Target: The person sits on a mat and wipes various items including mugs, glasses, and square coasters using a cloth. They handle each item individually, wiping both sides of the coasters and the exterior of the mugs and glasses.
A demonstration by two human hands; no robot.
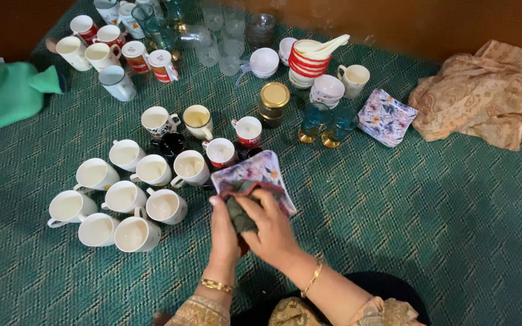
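Floral square plate (255, 175) sits tilted above the green carpet (430, 217), gripped by the left hand (223, 226) at its lower edge. Right hand (270, 226) presses a dark cloth (240, 214) against it, beside white mugs (125, 199).

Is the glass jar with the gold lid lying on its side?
No, the gold-lidded glass jar stands upright on the green carpet.
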